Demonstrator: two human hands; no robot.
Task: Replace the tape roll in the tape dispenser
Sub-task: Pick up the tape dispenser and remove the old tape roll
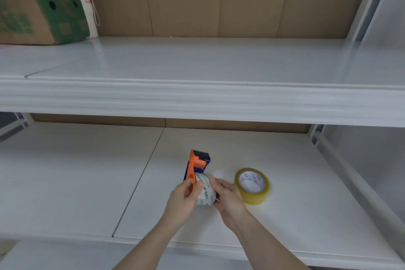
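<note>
White shelving fills the view; on the lower shelf (87, 182) lie one orange-and-blue tape dispenser (196, 165) and two rolls; the left hand (185, 196) and right hand (228, 197) both clasp the white spent roll (205, 190) at the dispenser; one yellow tape roll (252, 186) lies flat just beside the right hand; one cardboard box (32, 4) sits on the upper shelf.

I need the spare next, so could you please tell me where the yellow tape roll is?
The yellow roll lies flat on the lower shelf, just right of the right hand.

I see the orange-and-navy tape dispenser (196, 165) with its white roll (205, 190) held between my hands, and a yellowish tape roll (252, 186) lying flat just right of them.
</note>
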